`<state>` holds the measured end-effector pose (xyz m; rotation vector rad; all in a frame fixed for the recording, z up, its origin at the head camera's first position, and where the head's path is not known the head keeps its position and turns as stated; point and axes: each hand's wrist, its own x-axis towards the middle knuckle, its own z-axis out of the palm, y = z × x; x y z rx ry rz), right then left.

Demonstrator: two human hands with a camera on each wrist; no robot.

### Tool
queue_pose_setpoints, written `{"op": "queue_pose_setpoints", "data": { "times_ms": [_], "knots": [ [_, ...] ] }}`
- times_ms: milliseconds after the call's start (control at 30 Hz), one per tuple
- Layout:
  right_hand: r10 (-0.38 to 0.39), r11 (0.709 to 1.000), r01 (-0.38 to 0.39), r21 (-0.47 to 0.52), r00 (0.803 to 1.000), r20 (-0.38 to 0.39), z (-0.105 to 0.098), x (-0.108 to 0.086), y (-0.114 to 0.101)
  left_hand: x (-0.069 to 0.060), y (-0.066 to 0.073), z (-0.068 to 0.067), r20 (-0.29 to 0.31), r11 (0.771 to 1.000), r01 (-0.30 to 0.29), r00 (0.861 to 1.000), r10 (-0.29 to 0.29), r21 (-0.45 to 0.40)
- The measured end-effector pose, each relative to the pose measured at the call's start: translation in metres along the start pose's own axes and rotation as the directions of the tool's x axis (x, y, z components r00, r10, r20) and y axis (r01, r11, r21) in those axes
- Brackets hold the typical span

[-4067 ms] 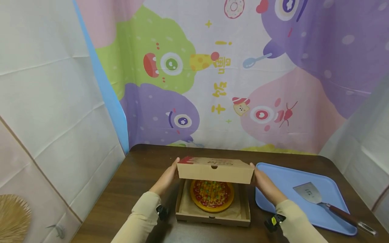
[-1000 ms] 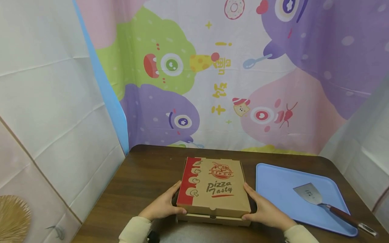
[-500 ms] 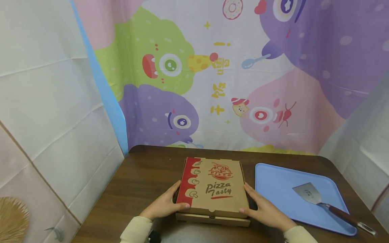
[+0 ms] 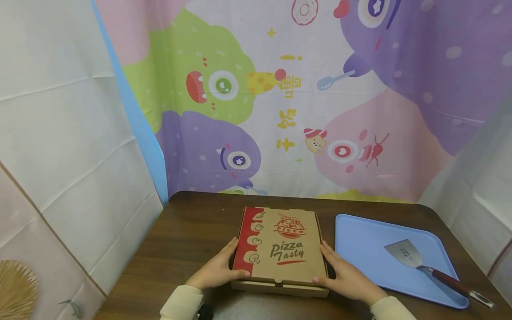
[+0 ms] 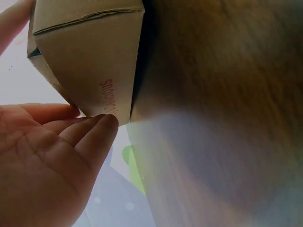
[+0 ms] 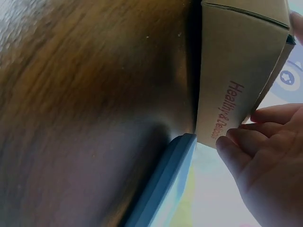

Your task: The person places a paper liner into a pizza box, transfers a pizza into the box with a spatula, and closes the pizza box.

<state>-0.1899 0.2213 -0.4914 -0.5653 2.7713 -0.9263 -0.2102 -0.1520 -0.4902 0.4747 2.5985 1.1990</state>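
Observation:
A cardboard pizza box lies on the table, its lid down over the base. A red band with vegetable drawings runs along the lid's left, and "Pizza Tasty" is printed on it. My left hand holds the front left corner, thumb on the lid's front edge and fingers along the side wall. On the opposite side my right hand grips the front right corner the same way, its fingertips on the wall printed "Healthy & Delicious". The pizza seen earlier is hidden under the lid.
A blue tray stands close to the box's right side. On it rests a metal spatula whose wooden handle juts past the tray's right edge. A patterned curtain hangs behind the brown table.
The lid, raised over the pizza before, has come down and covers it. Both hands have moved from the raised lid's sides to the front corners. In the last second the lid's front has settled slightly lower.

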Motion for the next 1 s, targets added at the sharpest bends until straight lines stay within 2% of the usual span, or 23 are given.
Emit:
{"op": "queue_pose_setpoints", "data": {
  "times_ms": [333, 567, 700, 800, 867, 933, 1000],
  "knots": [
    [0.025, 0.999, -0.023, -0.044, 0.999, 0.033, 0.001, 0.002, -0.001, -0.003, -0.001, 0.001, 0.011, 1.000, -0.017, 1.000, 0.017, 0.026],
    [0.048, 0.999, -0.047, -0.018, 0.997, 0.056, 0.002, 0.001, -0.002, -0.006, 0.000, 0.003, 0.001, 0.999, -0.006, 1.000, 0.006, 0.032],
    [0.043, 0.999, -0.043, -0.022, 0.999, 0.030, 0.002, 0.002, -0.001, -0.006, 0.000, 0.002, -0.014, 0.999, 0.001, 1.000, -0.001, 0.046],
    [0.023, 0.998, -0.026, -0.052, 0.999, -0.045, -0.001, 0.002, 0.000, -0.004, 0.001, -0.001, -0.057, 0.997, 0.021, 0.998, -0.017, 0.070],
    [0.013, 0.996, -0.022, -0.082, 0.994, -0.111, -0.005, 0.003, 0.001, -0.002, 0.001, -0.005, -0.110, 0.995, 0.034, 0.994, -0.024, 0.093],
    [-0.001, 0.993, -0.020, -0.118, 0.985, -0.172, -0.012, 0.004, 0.002, 0.000, 0.001, -0.010, -0.179, 0.990, 0.041, 0.984, -0.016, 0.138],
    [-0.015, 0.986, -0.025, -0.166, 0.972, -0.233, -0.021, 0.005, 0.003, 0.003, 0.001, -0.017, -0.256, 0.979, 0.044, 0.967, 0.009, 0.201]
  ]
}}
